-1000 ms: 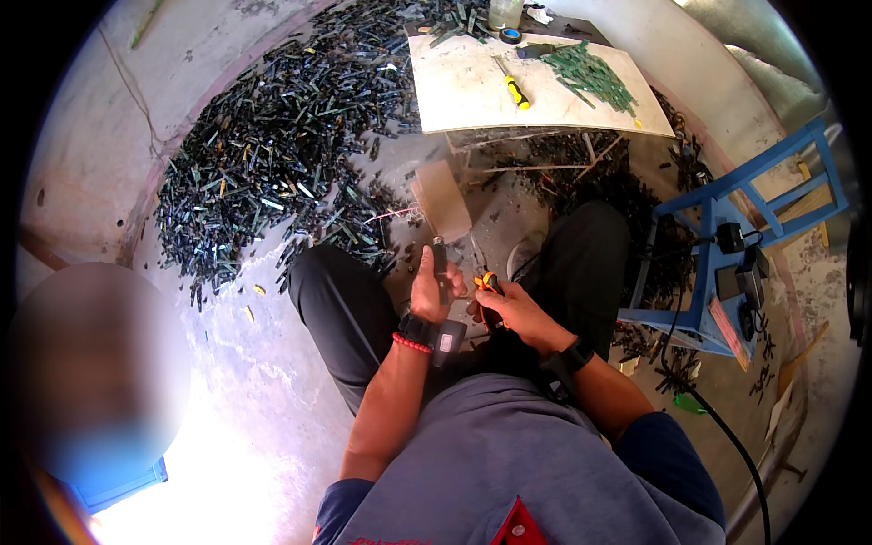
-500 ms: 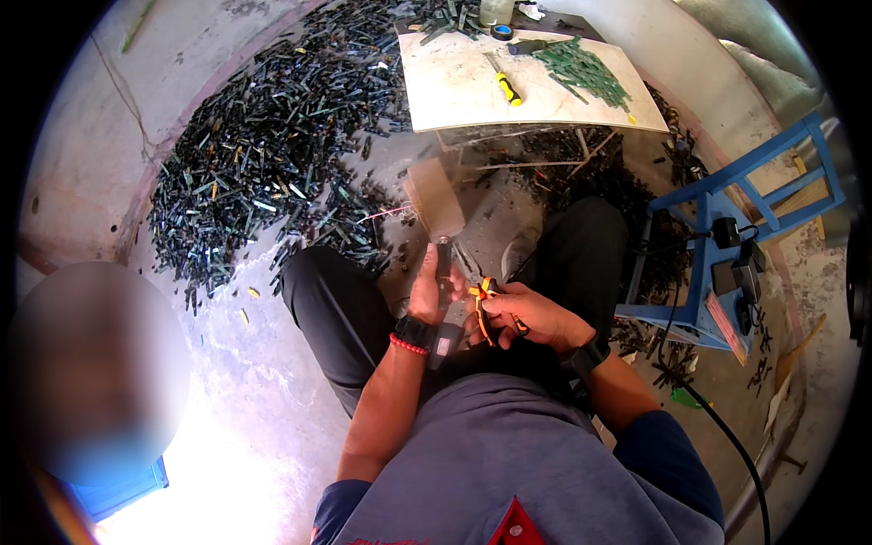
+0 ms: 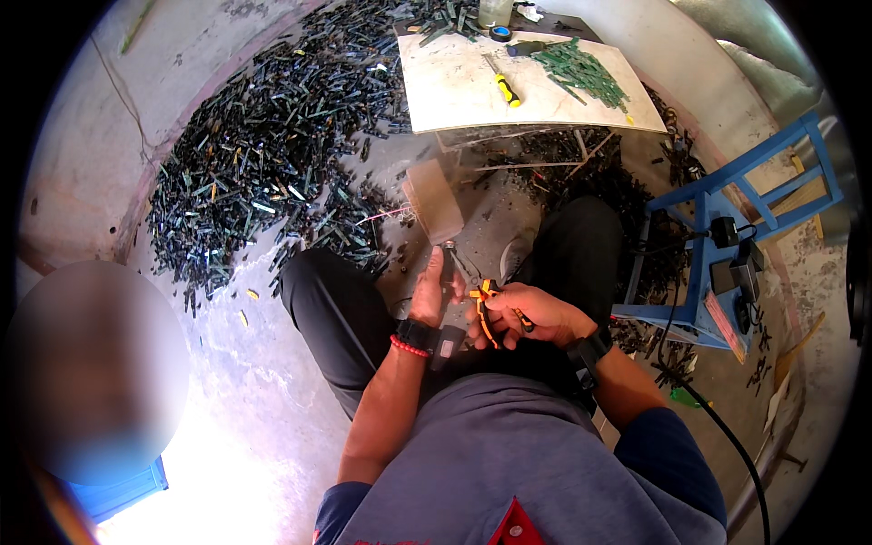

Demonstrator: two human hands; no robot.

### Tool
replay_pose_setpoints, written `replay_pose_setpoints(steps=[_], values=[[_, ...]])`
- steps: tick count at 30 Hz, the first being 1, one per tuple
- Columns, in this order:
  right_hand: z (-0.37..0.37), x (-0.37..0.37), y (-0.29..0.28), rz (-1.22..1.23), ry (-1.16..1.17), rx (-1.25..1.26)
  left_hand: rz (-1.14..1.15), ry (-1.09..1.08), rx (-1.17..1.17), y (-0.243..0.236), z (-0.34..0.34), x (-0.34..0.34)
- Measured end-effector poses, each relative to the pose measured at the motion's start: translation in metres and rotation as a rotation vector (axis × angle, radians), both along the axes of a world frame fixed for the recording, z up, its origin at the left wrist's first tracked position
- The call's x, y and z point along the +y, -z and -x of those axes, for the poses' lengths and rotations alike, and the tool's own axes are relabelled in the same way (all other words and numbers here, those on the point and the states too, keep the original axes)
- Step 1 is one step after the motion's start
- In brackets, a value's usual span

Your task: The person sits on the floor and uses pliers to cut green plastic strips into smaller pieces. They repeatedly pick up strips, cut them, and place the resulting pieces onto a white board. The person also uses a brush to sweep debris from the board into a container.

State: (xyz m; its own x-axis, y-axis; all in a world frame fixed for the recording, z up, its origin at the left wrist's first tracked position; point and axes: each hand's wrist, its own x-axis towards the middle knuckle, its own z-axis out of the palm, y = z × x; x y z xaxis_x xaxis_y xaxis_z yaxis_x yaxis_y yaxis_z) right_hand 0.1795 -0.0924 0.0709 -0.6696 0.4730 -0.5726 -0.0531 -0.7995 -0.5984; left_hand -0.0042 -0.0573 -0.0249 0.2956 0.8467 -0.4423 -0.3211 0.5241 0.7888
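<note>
My left hand is closed around a long, slim, dark grey object, whose exact kind I cannot make out. Its lower end carries a small pale patch and points toward my lap. Just to the right, my right hand grips pliers with orange and black handles. The metal jaws reach up and left beside the slim object; whether they touch it is unclear. A brown, flat-faced block lies beyond my hands, between my knees.
A large heap of dark strips spreads over the floor at the left. Ahead, a board-topped table bears a yellow-black screwdriver, green strips and tape. A blue chair with black adapters stands right; a person is at left.
The pliers and right hand have shifted slightly, and the jaws sit a little lower. My left hand has tilted the slim object a little and its thumb has moved slightly.
</note>
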Motion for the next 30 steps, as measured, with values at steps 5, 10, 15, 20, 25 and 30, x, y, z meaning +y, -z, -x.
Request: replay_pose_setpoints(steps=[5,10,15,20,25,30], values=[[0.002,-0.004,0.001,0.016,0.040,0.029,-0.010,0.005,0.055,-0.004,-0.001,0.000],[0.003,-0.004,0.013,0.063,0.068,0.076,-0.034,-0.008,0.141,-0.008,-0.003,-0.001],[0.009,-0.006,0.013,0.071,0.103,0.082,-0.056,-0.028,0.165,-0.008,-0.003,-0.002],[0.011,-0.006,0.014,0.066,0.039,0.042,-0.060,-0.041,0.205,-0.008,-0.004,-0.002],[0.011,-0.006,0.016,0.088,0.052,0.013,-0.051,-0.055,0.222,-0.007,-0.004,-0.002],[0.007,-0.006,0.018,0.062,0.058,0.034,-0.100,-0.026,0.201,-0.003,-0.004,-0.001]])
